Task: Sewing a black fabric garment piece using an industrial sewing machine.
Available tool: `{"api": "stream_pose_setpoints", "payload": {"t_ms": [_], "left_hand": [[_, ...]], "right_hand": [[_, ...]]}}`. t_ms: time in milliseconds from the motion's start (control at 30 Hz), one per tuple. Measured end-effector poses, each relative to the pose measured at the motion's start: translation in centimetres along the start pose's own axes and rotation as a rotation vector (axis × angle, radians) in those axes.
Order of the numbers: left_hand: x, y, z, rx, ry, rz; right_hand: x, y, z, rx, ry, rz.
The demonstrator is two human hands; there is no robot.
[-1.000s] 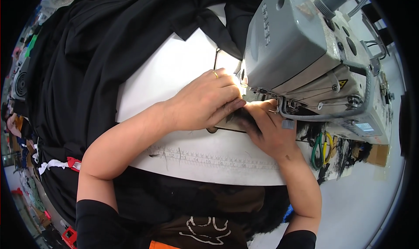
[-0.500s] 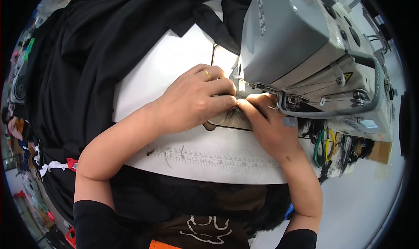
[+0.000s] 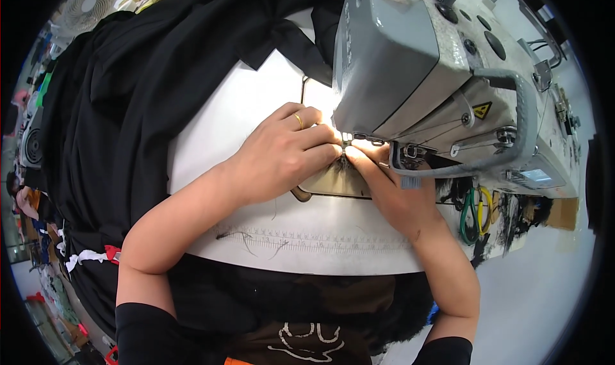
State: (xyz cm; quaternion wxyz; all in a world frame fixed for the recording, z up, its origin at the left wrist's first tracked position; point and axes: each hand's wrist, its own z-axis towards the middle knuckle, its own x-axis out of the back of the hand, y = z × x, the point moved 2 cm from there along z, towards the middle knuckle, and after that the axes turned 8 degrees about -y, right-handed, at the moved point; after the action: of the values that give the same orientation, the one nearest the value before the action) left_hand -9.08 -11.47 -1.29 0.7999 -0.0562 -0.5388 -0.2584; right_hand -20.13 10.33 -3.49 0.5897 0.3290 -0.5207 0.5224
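Observation:
Beneath the head of a grey-and-white sewing machine (image 3: 419, 77), my two hands meet close to the presser foot. My left hand (image 3: 285, 150), with a ring on one finger, has its fingers curled and pressed together, the tips just left of the needle area. From the right, my right hand (image 3: 398, 195) reaches in with its thumb against the work spot, its other fingers partly hidden behind the machine's guard. Whatever both hands pinch is covered by fingers and washed out by the lamp. Dark thread ends or lint lie on the metal plate (image 3: 336, 180) below the fingertips.
A large heap of black fabric (image 3: 128, 102) covers the left and back of the white table (image 3: 208, 134). Printed along the front edge is a ruler scale (image 3: 320, 242). Green-handled scissors (image 3: 469, 218) and a yellow-handled tool (image 3: 485, 211) lie at the right, beside black lint.
The view has shifted, so the machine appears further left. A dark cloth patch seen by the needle earlier is lost in glare and behind fingers. Both hands remain close together.

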Motion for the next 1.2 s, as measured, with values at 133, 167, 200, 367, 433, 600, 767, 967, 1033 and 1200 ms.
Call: {"api": "stream_pose_setpoints", "payload": {"t_ms": [133, 167, 200, 367, 433, 600, 767, 967, 1033, 1200], "left_hand": [[0.1, 0.1, -0.1, 0.000, 0.007, -0.009], [0.1, 0.1, 0.0, 0.001, 0.003, -0.012], [0.0, 0.1, -0.1, 0.004, 0.000, -0.012], [-0.1, 0.1, -0.4, 0.038, -0.029, -0.033], [-0.1, 0.0, -0.3, 0.028, -0.013, -0.030], [0.1, 0.3, 0.0, -0.007, 0.032, -0.017], [0.1, 0.4, 0.3, 0.003, 0.051, 0.054], [0.1, 0.6, 0.4, -0.055, 0.009, 0.131], [0.1, 0.6, 0.1, -0.044, -0.008, 0.126], [0.1, 0.7, -0.3, -0.022, -0.011, 0.117]], "right_hand": [[0.6, -0.3, 0.1, 0.049, 0.010, 0.033], [0.8, -0.5, 0.1, 0.050, 0.010, 0.037], [1.0, -0.9, 0.3, 0.065, 0.015, 0.010], [1.8, -1.8, 0.4, 0.043, -0.092, -0.068], [2.3, -2.0, 0.6, 0.089, -0.104, -0.080], [1.3, -1.1, 0.0, -0.012, -0.041, 0.072], [1.0, -0.7, 0.1, -0.083, -0.031, 0.114], [1.9, -1.9, 0.5, 0.060, -0.070, -0.045], [2.0, -2.3, 0.7, 0.088, -0.038, -0.110], [1.2, -1.3, 0.0, 0.038, -0.052, -0.046]]}}
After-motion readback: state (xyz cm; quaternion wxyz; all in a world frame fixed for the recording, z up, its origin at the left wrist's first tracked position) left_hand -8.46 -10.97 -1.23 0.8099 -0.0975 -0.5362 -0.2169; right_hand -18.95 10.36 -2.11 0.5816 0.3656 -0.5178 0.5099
